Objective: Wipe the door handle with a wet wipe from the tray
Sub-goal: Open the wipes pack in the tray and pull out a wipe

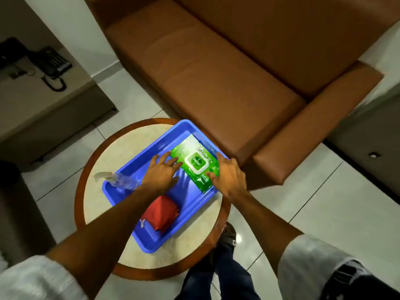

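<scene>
Both hands reach into the blue tray (134,158): left hand (161,173) and right hand (230,175), fingers spread, flank the wipes pack (195,163); spray bottle (121,180) looks blurry.

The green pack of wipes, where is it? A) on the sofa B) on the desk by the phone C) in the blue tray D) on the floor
C: the green pack lies inside the blue tray on the round table, with the left hand and right hand at its two sides.
</scene>
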